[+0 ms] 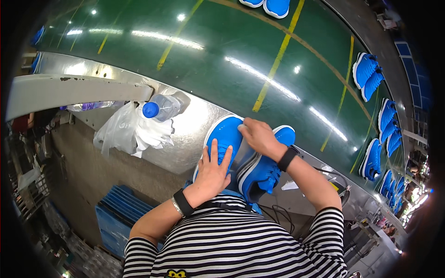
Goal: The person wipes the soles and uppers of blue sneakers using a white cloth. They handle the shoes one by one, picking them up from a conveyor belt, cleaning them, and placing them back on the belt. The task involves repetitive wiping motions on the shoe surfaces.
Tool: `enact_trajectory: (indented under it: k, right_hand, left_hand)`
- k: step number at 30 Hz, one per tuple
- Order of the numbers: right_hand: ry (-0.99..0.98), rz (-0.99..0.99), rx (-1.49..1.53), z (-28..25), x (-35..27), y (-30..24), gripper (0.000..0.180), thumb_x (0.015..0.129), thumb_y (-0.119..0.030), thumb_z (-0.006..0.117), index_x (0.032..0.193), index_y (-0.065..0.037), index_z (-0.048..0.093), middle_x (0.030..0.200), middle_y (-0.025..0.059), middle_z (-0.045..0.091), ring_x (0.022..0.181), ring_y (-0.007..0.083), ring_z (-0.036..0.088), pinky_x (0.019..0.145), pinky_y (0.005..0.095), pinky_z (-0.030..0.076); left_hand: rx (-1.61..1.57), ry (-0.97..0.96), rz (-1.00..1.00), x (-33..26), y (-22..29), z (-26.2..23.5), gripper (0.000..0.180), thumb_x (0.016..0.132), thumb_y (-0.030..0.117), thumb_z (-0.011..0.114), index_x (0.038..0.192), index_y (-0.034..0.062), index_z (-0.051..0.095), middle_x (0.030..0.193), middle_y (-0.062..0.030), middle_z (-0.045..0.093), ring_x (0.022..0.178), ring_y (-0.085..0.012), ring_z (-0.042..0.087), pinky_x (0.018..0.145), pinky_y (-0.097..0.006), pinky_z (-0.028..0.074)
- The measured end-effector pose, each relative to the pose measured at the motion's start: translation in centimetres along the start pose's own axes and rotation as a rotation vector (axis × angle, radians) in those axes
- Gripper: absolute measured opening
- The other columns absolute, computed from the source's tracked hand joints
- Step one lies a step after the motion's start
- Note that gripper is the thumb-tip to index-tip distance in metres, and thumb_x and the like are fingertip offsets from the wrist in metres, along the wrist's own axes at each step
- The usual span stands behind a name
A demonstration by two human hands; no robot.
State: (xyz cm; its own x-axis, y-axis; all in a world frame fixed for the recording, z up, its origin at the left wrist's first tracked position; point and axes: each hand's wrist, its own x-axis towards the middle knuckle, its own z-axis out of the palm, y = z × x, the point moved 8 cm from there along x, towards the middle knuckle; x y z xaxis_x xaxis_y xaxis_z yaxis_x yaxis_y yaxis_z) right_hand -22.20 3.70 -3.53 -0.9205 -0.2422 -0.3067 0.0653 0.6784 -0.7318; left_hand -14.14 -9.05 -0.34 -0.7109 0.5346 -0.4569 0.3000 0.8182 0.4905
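Note:
A blue sneaker (pixel 226 130) with a white sole lies in front of me on the metal edge, toe pointing away. My left hand (pixel 211 178) rests on its lace area with the fingers spread. At the right side of its toe, my right hand (pixel 261 137) is closed in a pinch against the white sole edge; anything between its fingertips is hidden. The matching blue sneaker (pixel 260 172) lies just to the right, partly under my right hand and wrist. Its toe also points away.
Beyond the metal ledge (pixel 197 124) runs a green conveyor belt (pixel 204 74) with yellow lines. Pairs of blue sneakers (pixel 368 76) stand along its right side. On the left are a blue-capped bottle (pixel 169 107), white plastic bag (pixel 132 127) and metal arm (pixel 79 92). Blue crates (pixel 116 211) sit below.

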Motion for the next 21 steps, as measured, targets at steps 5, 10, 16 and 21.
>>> enact_trajectory:
  k: [5, 10, 16, 21]
  right_hand:
    - [-0.177, 0.018, -0.067, 1.9, 0.0, -0.1, 0.026, 0.083, -0.021, 0.049, 0.074, 0.004, 0.051, 0.07, 0.0249, 0.054, 0.071, 0.043, 0.053, 0.063, 0.0487, 0.04]
    - [-0.119, 0.037, -0.072, 1.3, -0.3, 0.0, 0.023, 0.083, -0.019, 0.049, 0.073, 0.002, 0.05, 0.067, 0.0236, 0.054, 0.068, 0.0411, 0.054, 0.062, 0.0467, 0.041]
    - [0.131, 0.175, 0.163, -2.2, -3.3, -0.4, 0.021, 0.086, -0.018, 0.047, 0.074, 0.0, 0.046, 0.066, 0.0212, 0.05, 0.063, 0.0406, 0.05, 0.055, 0.0454, 0.038]
    - [-0.208, -0.146, -0.416, 4.5, -11.2, -3.5, 0.011, 0.083, -0.02, 0.05, 0.08, -0.009, 0.053, 0.068, 0.0073, 0.057, 0.077, 0.0236, 0.058, 0.091, 0.0465, 0.033]
  left_hand:
    - [-0.001, -0.007, -0.006, 0.0, -0.6, 0.2, 0.079, 0.07, 0.02, 0.066, 0.136, 0.0097, 0.023, 0.133, -0.0354, 0.012, 0.112, -0.0569, 0.027, 0.087, -0.058, 0.036]
    - [-0.001, -0.04, -0.014, -0.1, -0.8, 0.2, 0.079, 0.07, 0.019, 0.066, 0.136, 0.0085, 0.023, 0.133, -0.0358, 0.012, 0.112, -0.0573, 0.027, 0.088, -0.058, 0.036]
    - [-0.026, -0.002, 0.014, -0.3, -1.3, 0.1, 0.078, 0.07, 0.016, 0.064, 0.135, 0.0039, 0.022, 0.131, -0.0379, 0.012, 0.112, -0.0553, 0.028, 0.091, -0.055, 0.035]
    - [-0.026, 0.079, 0.106, -0.8, -2.1, 0.0, 0.077, 0.069, 0.018, 0.065, 0.134, 0.0049, 0.024, 0.131, -0.0369, 0.015, 0.109, -0.0571, 0.032, 0.081, -0.056, 0.042]
